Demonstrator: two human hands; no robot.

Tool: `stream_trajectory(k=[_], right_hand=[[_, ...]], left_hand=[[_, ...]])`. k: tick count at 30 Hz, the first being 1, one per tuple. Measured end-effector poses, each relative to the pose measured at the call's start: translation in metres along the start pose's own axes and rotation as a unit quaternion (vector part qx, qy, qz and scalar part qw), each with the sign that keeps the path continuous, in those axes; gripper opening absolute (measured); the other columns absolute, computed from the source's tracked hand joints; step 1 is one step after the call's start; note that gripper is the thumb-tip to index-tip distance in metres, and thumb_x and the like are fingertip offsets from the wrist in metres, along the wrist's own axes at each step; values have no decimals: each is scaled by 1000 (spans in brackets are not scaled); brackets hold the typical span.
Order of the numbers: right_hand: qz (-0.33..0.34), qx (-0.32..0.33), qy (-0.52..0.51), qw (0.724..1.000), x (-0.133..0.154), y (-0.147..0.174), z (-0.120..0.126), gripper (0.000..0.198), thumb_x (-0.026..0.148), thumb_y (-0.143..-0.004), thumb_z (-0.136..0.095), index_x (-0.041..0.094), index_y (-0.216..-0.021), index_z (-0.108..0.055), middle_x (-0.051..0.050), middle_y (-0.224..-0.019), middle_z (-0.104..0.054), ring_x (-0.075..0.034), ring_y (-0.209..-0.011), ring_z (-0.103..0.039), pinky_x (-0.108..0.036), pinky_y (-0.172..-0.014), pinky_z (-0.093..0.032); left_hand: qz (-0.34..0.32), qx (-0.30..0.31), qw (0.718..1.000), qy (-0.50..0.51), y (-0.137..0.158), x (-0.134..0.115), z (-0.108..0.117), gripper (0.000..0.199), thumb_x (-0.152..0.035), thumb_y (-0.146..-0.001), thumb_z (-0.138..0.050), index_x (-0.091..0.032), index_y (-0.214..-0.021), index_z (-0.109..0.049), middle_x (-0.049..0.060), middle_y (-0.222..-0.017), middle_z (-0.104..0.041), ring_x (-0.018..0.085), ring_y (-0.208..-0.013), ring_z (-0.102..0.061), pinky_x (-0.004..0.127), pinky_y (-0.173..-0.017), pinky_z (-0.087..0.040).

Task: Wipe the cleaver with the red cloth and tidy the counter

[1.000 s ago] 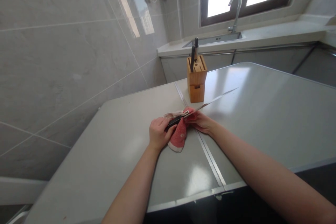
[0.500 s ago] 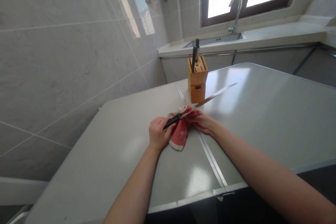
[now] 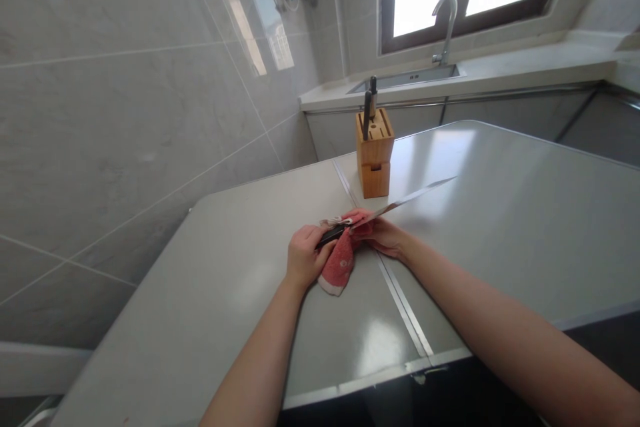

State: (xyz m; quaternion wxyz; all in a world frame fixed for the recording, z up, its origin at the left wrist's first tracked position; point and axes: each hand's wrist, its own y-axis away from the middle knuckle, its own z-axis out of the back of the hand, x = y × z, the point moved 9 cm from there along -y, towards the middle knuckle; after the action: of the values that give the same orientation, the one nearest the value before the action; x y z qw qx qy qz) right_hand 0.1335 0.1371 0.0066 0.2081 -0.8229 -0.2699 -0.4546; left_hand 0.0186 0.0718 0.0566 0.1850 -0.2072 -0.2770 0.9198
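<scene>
Your left hand (image 3: 303, 259) grips black handle of long knife (image 3: 400, 200), middle of frame. Your right hand (image 3: 385, 237) pinches pink cloth (image 3: 340, 260) round blade near handle. Knife stiff, thin, sharp, likely slippery: hold handle only. Cloth soft, light. Tip points right over bare grey table (image 3: 500, 227). Wooden knife block (image 3: 374, 157) close behind; wall left.

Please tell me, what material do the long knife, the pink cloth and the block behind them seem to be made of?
The knife: blade looks like polished steel, since it mirrors the light; its dark handle, held in the left hand, may be plastic. The pink cloth looks like soft terry fabric, folded and limp, held at the blade by the right hand. The knife block appears to be light wood, perhaps bamboo, matte.
</scene>
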Motion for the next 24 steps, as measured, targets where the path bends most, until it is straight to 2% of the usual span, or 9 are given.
stream_trajectory(k=[7,11,15,19,24], right_hand=[[6,-75,-39,996,-5,-6,17,29,12,-51,-81,15,-78,-68,-2,-73,-69,-15,-71,-64,-29,-70,-51],[29,-92,-63,993,-1,-6,21,24,12,-52,-81,16,-69,-66,0,-71,-68,-15,-71,-65,-30,-74,-51],[24,-79,-75,994,-2,-6,19,25,12,-54,-80,17,-74,-66,0,-74,-69,-15,-73,-66,-30,-76,-51],[6,-66,-64,996,-5,-6,14,29,12,-52,-81,16,-78,-68,-2,-77,-70,-16,-76,-66,-30,-76,-51],[6,-45,-53,998,-4,-4,5,44,12,-50,-81,17,-92,-69,-4,-87,-71,-19,-84,-65,-32,-78,-51]], left_hand=[[20,-19,999,22,1,5,2,25,-37,-85,-52,-17,-95,-64,7,-81,-64,18,-78,-57,31,-72,-45],[36,-38,998,40,2,9,6,23,-36,-85,-52,-18,-93,-64,7,-82,-65,18,-78,-57,31,-73,-45],[41,-44,996,63,2,10,6,22,-35,-85,-53,-18,-93,-63,6,-84,-66,17,-79,-58,31,-73,-45],[37,-20,997,62,2,9,1,22,-35,-85,-53,-18,-93,-63,6,-84,-65,18,-80,-58,31,-74,-45],[31,0,998,48,2,9,-3,25,-37,-85,-51,-18,-94,-64,6,-82,-64,17,-77,-57,31,-71,-45]])
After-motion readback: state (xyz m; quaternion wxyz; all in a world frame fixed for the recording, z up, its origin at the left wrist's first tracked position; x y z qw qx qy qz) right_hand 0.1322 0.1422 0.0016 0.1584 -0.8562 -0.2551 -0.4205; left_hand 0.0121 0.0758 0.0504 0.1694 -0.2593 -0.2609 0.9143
